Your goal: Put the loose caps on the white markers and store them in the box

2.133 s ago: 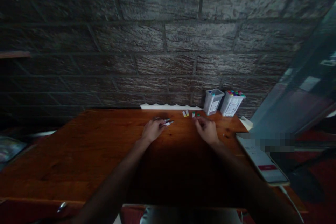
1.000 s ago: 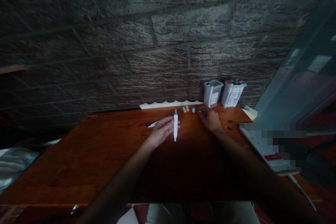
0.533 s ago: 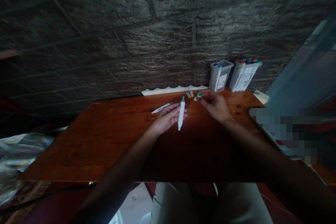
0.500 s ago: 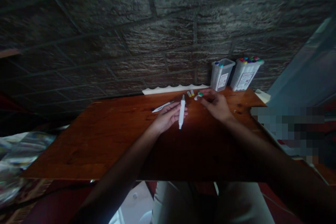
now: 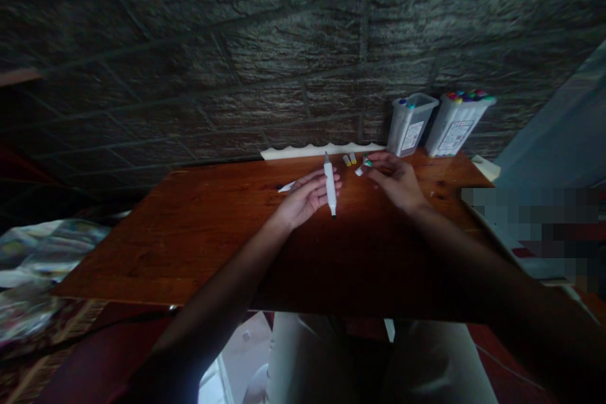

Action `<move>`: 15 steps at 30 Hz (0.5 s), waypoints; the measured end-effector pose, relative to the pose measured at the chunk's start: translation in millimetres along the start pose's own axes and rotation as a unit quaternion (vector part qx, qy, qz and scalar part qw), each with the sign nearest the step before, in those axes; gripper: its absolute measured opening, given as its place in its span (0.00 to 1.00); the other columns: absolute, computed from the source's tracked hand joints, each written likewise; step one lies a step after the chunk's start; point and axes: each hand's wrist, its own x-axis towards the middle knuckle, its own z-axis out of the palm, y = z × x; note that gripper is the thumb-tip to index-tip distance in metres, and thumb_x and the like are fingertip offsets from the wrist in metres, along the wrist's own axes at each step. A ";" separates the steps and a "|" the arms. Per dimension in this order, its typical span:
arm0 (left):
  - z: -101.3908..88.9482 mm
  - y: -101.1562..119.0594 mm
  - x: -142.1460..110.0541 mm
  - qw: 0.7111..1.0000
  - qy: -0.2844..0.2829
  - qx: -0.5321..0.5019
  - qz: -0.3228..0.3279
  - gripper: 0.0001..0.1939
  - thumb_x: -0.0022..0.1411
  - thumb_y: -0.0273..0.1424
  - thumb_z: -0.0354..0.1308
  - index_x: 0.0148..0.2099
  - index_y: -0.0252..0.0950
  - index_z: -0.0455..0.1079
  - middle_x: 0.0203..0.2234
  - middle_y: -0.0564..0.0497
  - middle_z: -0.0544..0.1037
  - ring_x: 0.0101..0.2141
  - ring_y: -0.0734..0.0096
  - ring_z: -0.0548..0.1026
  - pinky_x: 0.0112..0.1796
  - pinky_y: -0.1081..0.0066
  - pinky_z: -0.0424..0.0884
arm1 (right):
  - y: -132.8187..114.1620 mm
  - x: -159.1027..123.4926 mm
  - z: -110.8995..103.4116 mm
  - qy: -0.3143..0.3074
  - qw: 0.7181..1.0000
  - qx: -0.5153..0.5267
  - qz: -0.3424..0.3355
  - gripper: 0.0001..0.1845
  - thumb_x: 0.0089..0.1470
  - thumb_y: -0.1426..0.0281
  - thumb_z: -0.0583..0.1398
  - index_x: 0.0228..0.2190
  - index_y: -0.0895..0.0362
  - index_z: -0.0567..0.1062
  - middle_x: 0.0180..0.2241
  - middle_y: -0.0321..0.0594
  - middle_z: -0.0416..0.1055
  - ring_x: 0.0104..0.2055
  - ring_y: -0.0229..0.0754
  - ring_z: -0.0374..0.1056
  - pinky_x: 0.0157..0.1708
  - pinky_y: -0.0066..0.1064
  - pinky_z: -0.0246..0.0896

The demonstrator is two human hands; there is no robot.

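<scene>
A white marker (image 5: 331, 188) is gripped in my left hand (image 5: 303, 201), its grey tip pointing toward the wall and its dark tip toward me; both ends are uncapped. Behind that hand lies another white marker (image 5: 286, 187), mostly hidden. My right hand (image 5: 400, 184) has its fingertips closed on green-and-white marker caps (image 5: 363, 167) just above or at the table; the fingers partly cover them. Just left of them, two white caps with yellow ends (image 5: 350, 159) rest side by side on the wooden table (image 5: 208, 233).
Two clear plastic boxes stand by the wall at the back right: one box (image 5: 411, 129) holds a few markers, the other box (image 5: 458, 129) is packed with several colours. A wavy white strip (image 5: 303, 151) lies along the stone wall (image 5: 189, 88). Plastic bags (image 5: 52, 252) are at the left.
The marker in my left hand has tilted, its grey tip now leaning left. The caps at my right fingertips have turned slightly. The whole view has shifted a little.
</scene>
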 end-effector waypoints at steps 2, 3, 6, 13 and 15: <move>0.0 1.0 -2.2 1.000 -0.010 0.010 -0.008 0.13 0.59 0.23 0.58 0.48 0.30 0.73 0.40 0.44 0.81 0.36 0.68 0.80 0.42 0.69 0.76 | -3.4 0.1 0.1 0.007 1.000 0.024 0.008 0.20 0.42 0.61 0.68 0.37 0.56 0.74 0.33 0.40 0.76 0.30 0.36 0.68 0.21 0.24 0.62; 0.2 1.6 -3.7 1.000 -0.020 0.014 -0.015 0.14 0.58 0.23 0.59 0.48 0.30 0.73 0.39 0.44 0.81 0.34 0.69 0.80 0.40 0.70 0.77 | -5.5 0.3 -0.1 0.011 0.999 0.039 0.015 0.20 0.42 0.61 0.68 0.37 0.56 0.75 0.33 0.39 0.76 0.29 0.36 0.68 0.21 0.24 0.62; 1.5 3.0 -8.7 0.997 -0.060 0.020 -0.054 0.14 0.56 0.24 0.63 0.46 0.30 0.74 0.35 0.44 0.82 0.30 0.69 0.80 0.35 0.70 0.77 | -12.0 0.7 -1.4 0.014 0.995 0.089 0.037 0.18 0.43 0.61 0.68 0.37 0.55 0.76 0.33 0.37 0.76 0.24 0.31 0.63 0.19 0.22 0.57; 1.3 0.9 -13.4 0.993 -0.086 0.027 -0.075 0.15 0.53 0.26 0.66 0.45 0.32 0.75 0.32 0.45 0.82 0.28 0.69 0.79 0.34 0.70 0.76 | -19.5 -2.4 0.6 -0.021 0.990 0.135 0.039 0.16 0.45 0.62 0.67 0.37 0.52 0.76 0.31 0.32 0.75 0.19 0.28 0.57 0.16 0.22 0.52; 1.5 0.0 -13.3 0.993 -0.091 0.031 -0.075 0.15 0.53 0.26 0.67 0.45 0.32 0.75 0.32 0.45 0.82 0.28 0.68 0.79 0.32 0.70 0.76 | -19.5 -3.8 2.2 -0.022 0.989 0.143 0.041 0.16 0.45 0.61 0.67 0.37 0.52 0.77 0.32 0.32 0.75 0.20 0.27 0.57 0.17 0.22 0.53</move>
